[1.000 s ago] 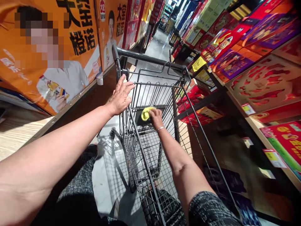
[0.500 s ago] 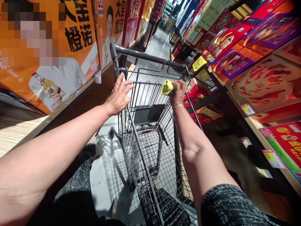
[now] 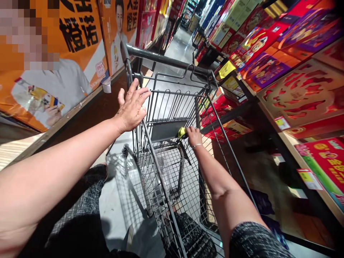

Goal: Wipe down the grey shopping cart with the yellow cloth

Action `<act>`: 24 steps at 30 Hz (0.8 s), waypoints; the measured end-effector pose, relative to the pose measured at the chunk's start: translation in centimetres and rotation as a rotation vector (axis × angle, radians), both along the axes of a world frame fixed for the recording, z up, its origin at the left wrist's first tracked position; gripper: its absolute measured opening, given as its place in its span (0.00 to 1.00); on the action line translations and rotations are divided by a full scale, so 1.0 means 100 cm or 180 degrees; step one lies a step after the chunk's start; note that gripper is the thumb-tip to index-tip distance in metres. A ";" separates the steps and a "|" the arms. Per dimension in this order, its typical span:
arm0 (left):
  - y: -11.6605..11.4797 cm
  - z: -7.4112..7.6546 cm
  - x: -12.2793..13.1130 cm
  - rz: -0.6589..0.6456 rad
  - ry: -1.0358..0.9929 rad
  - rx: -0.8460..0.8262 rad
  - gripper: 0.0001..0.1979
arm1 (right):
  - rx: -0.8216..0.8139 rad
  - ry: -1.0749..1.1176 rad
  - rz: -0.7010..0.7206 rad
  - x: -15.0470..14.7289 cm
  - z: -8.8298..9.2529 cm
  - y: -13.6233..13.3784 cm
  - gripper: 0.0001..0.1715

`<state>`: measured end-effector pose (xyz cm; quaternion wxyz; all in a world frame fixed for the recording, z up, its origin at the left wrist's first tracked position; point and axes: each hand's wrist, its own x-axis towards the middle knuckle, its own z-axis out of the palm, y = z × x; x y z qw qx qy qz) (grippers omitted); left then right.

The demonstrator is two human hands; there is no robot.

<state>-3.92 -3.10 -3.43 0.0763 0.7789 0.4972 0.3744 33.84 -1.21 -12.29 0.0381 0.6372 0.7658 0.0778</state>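
Note:
A dark wire shopping cart [image 3: 172, 104] stands in a store aisle in front of me, its handle bar at the far end. My left hand [image 3: 131, 107] rests flat on the cart's left top rim, fingers stretched out. My right hand [image 3: 192, 136] reaches down inside the basket and is closed on a yellow cloth [image 3: 182, 132], pressed against the dark child-seat flap [image 3: 166, 129] near the right side wall. Only a small part of the cloth shows past the fingers.
Orange poster panels [image 3: 67, 53] line the left side above a wooden ledge. Shelves of red and purple gift boxes [image 3: 295, 89] run along the right, close to the cart. The grey aisle floor [image 3: 180, 46] stretches ahead beyond the handle.
My right hand went from the seat flap up to the cart's top right rail, then came back down to the flap with the cloth. My left hand stayed on the rim.

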 end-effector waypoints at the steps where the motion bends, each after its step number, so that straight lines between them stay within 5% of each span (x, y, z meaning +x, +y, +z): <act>1: -0.003 0.005 0.000 0.0062 0.0075 0.0015 0.28 | 0.0272 -0.0122 -0.0004 0.003 0.023 0.008 0.30; 6: -0.001 0.037 0.002 -0.0199 0.0638 0.0498 0.30 | 0.1491 -0.0311 -0.0107 0.012 0.130 0.050 0.29; 9: 0.016 0.048 0.011 -0.0736 0.0779 0.0396 0.38 | 0.1395 -0.0473 -0.0006 0.015 0.135 0.059 0.28; 11: 0.029 0.046 0.019 -0.0944 0.0752 0.0047 0.41 | 0.1055 -0.0637 -0.0003 0.016 0.107 0.057 0.26; 19: 0.044 0.036 0.029 -0.0896 0.1161 -0.0493 0.42 | -0.0172 -0.0230 -0.0480 0.007 -0.073 -0.005 0.25; 24: 0.040 0.044 0.030 -0.0867 0.1372 -0.0412 0.41 | -0.0734 0.0378 -0.1373 -0.017 -0.146 -0.053 0.31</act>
